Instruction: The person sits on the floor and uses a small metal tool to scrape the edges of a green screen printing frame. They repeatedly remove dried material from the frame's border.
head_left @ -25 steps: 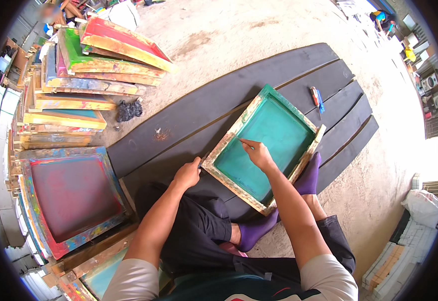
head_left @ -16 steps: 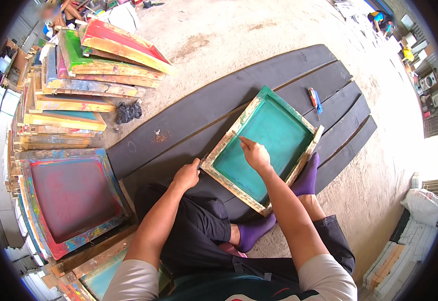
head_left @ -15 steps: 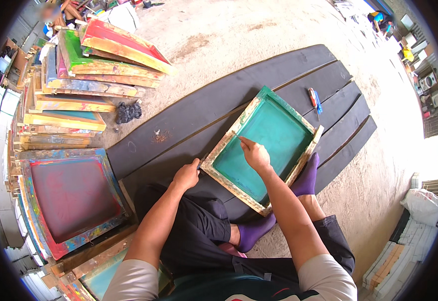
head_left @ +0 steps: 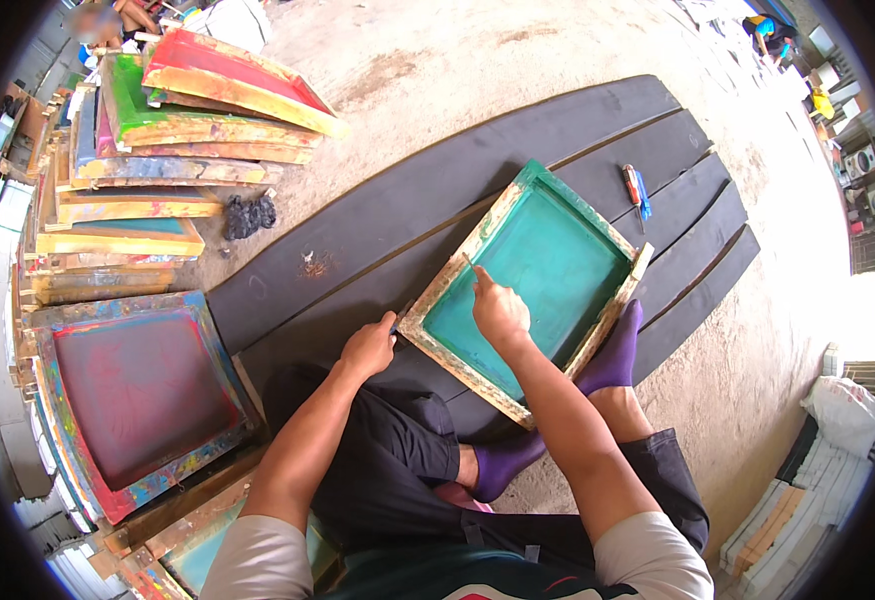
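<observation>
A silk-screen frame [head_left: 547, 290] with green mesh and a paint-stained wooden border lies tilted on dark planks. My left hand [head_left: 369, 348] is closed at its left corner, beside a small dark thing that I cannot make out. Over the mesh, close to the left inner edge, is my right hand [head_left: 502, 310]. Its fingers are pinched together, and a thin sliver shows at their tips, too small to name. My foot in a purple sock [head_left: 612, 350] is against the frame's right side.
A screwdriver [head_left: 631, 186] and a blue-handled tool [head_left: 643, 196] lie on the dark planks [head_left: 357, 230]. Stacked screen frames [head_left: 197, 130] stand far left, with a red-and-grey screen [head_left: 147, 390] nearer. A crumpled black bag [head_left: 250, 215] lies beside the stack. Other people are in the background.
My right hand has shifted slightly left and up along the frame's inner edge. My left hand stays at the corner. The whole view has moved a little.
</observation>
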